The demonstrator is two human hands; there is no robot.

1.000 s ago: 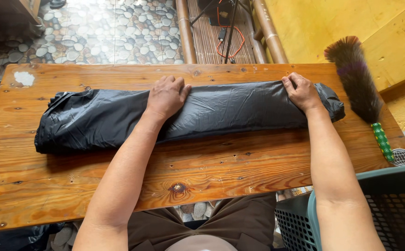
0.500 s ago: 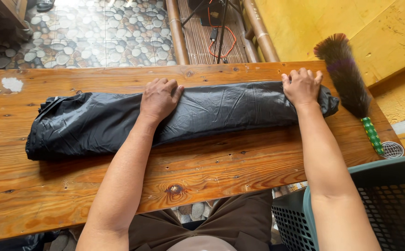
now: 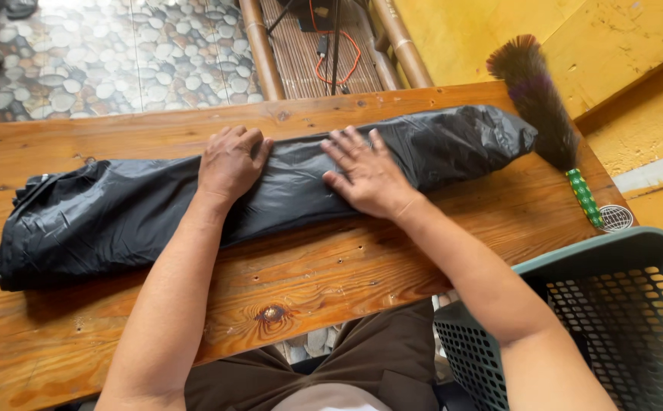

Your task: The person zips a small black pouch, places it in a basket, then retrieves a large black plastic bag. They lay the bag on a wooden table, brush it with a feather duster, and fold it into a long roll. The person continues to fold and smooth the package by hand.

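Where pebbles show, wooden table (image 3: 286,297).

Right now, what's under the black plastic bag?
The black plastic bag lies on the wooden table, with the left hand and right hand flat on top. Anything inside is hidden.

Bag (image 3: 118,221) lies lengthwise across table (image 3: 308,281) | left hand (image 3: 228,161) on bag's middle | right hand (image 3: 368,173) on bag, just right of left hand | duster (image 3: 544,114) on table, right of bag's end | basket (image 3: 613,320) below table's near right corner.
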